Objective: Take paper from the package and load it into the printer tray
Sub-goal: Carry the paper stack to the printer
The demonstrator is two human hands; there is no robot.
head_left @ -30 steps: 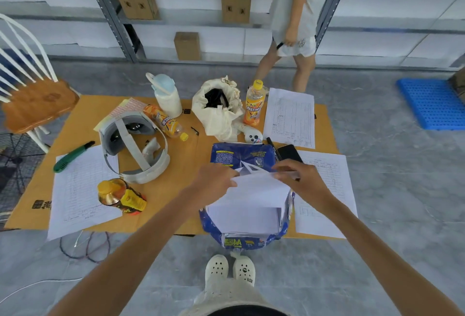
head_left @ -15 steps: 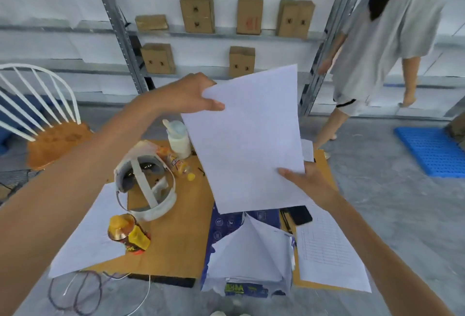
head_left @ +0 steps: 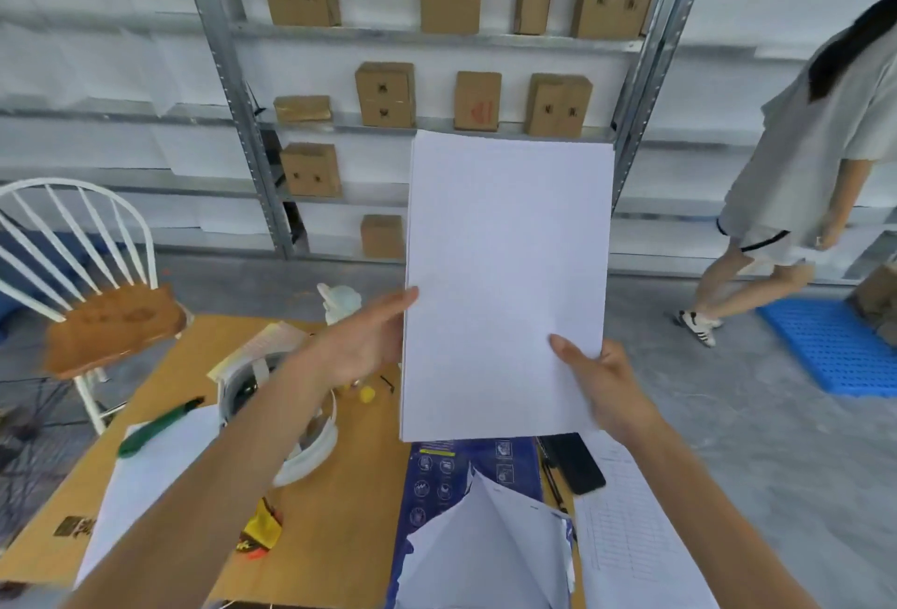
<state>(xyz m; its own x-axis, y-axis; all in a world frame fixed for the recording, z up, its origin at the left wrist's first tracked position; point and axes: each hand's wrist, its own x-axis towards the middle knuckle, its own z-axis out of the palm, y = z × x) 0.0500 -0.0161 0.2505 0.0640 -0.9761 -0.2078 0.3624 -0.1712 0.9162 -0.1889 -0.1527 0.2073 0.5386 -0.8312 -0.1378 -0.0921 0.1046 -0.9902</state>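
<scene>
I hold a stack of blank white paper (head_left: 505, 278) upright in front of me, above the table. My left hand (head_left: 361, 346) presses flat against its left edge. My right hand (head_left: 599, 383) grips its lower right corner, thumb on the front. Below it lies the blue paper package (head_left: 437, 477) on the table, its torn white wrapper flap (head_left: 485, 545) folded open toward me. No printer or tray is in view.
The yellow-brown table (head_left: 335, 501) carries a white headset (head_left: 310, 448), a green cutter (head_left: 155, 429), printed sheets (head_left: 626, 535), a black phone (head_left: 575, 465) and a white bottle (head_left: 340, 300). A white chair (head_left: 92, 288) stands left. Metal shelves (head_left: 427, 123) hold cardboard boxes. A person (head_left: 796, 181) stands at right by a blue pallet (head_left: 835, 346).
Both hands lifted the paper out of the package and raised it. The sheets went from tilted to upright and squared. My left hand slid from the top corner down to the left edge.
</scene>
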